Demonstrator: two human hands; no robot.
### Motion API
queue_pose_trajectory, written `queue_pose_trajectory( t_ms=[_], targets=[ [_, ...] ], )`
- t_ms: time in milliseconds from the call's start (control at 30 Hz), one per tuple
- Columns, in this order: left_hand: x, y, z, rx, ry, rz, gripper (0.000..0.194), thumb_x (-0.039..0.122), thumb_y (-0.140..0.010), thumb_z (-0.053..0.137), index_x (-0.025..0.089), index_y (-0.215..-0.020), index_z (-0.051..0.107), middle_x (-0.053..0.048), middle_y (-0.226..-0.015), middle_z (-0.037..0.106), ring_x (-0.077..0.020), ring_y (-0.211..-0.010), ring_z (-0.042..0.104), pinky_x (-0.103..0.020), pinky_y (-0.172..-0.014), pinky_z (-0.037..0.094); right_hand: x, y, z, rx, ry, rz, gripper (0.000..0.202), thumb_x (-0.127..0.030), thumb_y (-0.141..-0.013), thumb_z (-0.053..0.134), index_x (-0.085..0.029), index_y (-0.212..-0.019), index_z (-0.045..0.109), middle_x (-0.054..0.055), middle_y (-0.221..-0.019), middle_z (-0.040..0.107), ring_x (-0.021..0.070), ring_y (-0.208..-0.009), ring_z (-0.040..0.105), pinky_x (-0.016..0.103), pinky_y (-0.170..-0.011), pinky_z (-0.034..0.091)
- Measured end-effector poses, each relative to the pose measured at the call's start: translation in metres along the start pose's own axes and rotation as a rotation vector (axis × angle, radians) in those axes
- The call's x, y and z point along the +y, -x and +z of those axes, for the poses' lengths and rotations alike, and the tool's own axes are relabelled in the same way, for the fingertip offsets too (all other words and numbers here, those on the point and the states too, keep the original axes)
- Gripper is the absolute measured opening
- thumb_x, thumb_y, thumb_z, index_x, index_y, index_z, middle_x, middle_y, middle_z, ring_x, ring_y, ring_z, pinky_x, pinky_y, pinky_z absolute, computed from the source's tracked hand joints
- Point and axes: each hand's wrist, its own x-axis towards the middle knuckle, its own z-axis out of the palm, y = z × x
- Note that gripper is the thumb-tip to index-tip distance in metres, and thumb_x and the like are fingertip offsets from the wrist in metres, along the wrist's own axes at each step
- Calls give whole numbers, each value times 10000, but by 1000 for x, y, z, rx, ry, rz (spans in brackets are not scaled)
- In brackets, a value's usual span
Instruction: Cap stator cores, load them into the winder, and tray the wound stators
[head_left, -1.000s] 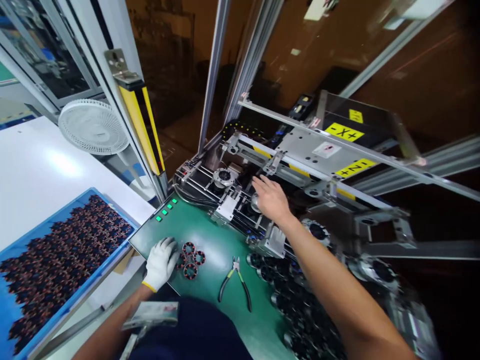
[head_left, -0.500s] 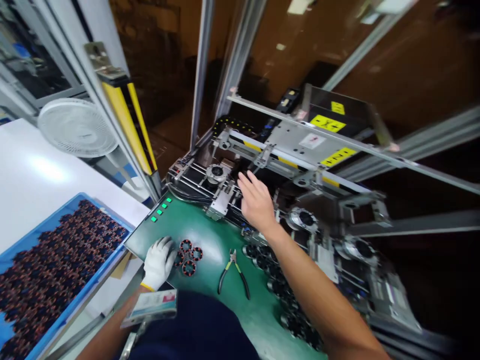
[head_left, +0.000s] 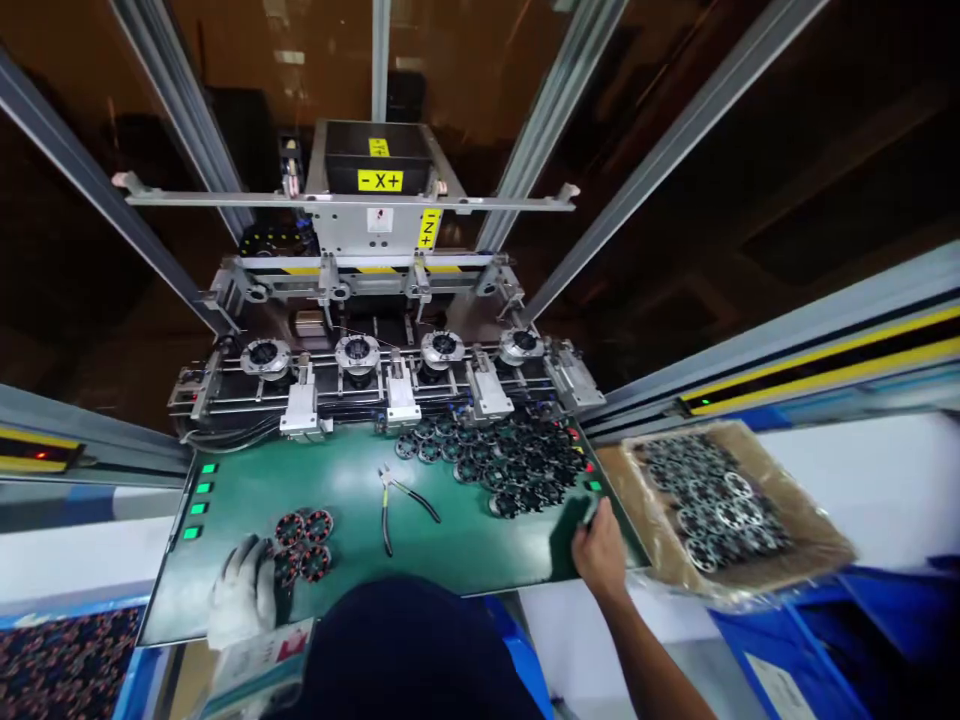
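Note:
My left hand (head_left: 244, 592), in a white glove, lies on the green worktop (head_left: 345, 465) with its fingers slightly apart. Beside its fingertips is a small cluster of ring-shaped motor stators (head_left: 315, 562) with red and black parts. My bare right hand (head_left: 600, 550) is at the worktop's right edge, just below a lit green button (head_left: 594, 486). Its fingers are curled, and a small greyish thing shows at the fingertips, too blurred to name. Between my hands lies a pair of cutting pliers (head_left: 401, 490) with spread handles. Many dark wound stators (head_left: 502, 460) are heaped right of the pliers.
Behind the worktop stands a machine with several round fixtures (head_left: 358, 350) under a crossbar (head_left: 345, 203). A lined carton (head_left: 814, 535) of metal rings is at right, a blue bin (head_left: 124, 690) of stators at lower left. Yellow light-curtain posts (head_left: 825, 365) flank the bench.
My right hand has left the machine's fixtures and moved to the worktop's right edge. My left hand stays beside the red-and-black stators. The view has swung to the right.

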Motion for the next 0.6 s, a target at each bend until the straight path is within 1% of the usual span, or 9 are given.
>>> queue_pose_trajectory(
  t_ms=[67, 200, 267, 367, 500, 600],
  targets=[
    [3, 0, -4, 30, 9, -6, 417, 366, -936, 395, 236, -1228, 662, -100, -1394, 610, -328, -1315, 540, -530, -1110, 461, 11, 4, 10, -34, 2, 12, 723, -340, -925, 329, -22, -1572, 266, 337, -1347, 558, 495, -1244, 573, 654, -981, 531],
    [4, -1, -9, 42, 25, 45, 461, 411, -923, 392, 194, -1246, 640, -145, -1406, 596, -367, -1305, 552, -554, -1108, 460, 24, 1, 21, -88, 13, 2, 684, -330, -953, 340, -39, -1569, 279, 303, -1407, 530, 424, -1304, 552, 589, -1049, 508],
    [3, -2, -10, 45, 31, 74, 450, 423, -918, 384, 218, -1233, 631, -132, -1394, 602, -353, -1320, 546, -544, -1126, 449, 31, -1, 23, -110, 19, -9, 661, -323, -967, 362, -67, -1570, 279, 281, -1427, 522, 380, -1323, 547, 561, -1070, 498],
    [2, -2, -10, 33, 12, 63, 421, 421, -933, 370, 252, -1228, 618, -99, -1397, 600, -308, -1331, 541, -505, -1148, 437, 39, -5, 21, -133, 24, -25, 618, -335, -980, 391, -93, -1545, 326, 268, -1398, 546, 348, -1297, 571, 539, -1057, 507],
    [3, -2, -10, 3, -17, 29, 465, 408, -953, 341, 194, -1237, 642, -140, -1408, 589, -324, -1331, 532, -508, -1133, 445, 47, -19, 16, -135, 25, -53, 552, -342, -946, 396, -44, -1401, 489, 276, -1247, 630, 371, -1200, 625, 554, -1002, 532],
    [2, -3, -7, 13, -14, 22, 468, 422, -950, 357, 199, -1242, 646, -131, -1392, 605, -327, -1316, 543, -505, -1121, 455, 48, -29, 11, -103, 31, -67, 521, -319, -892, 395, -64, -1309, 574, 273, -1167, 660, 394, -1167, 635, 555, -968, 552]
  ],
)
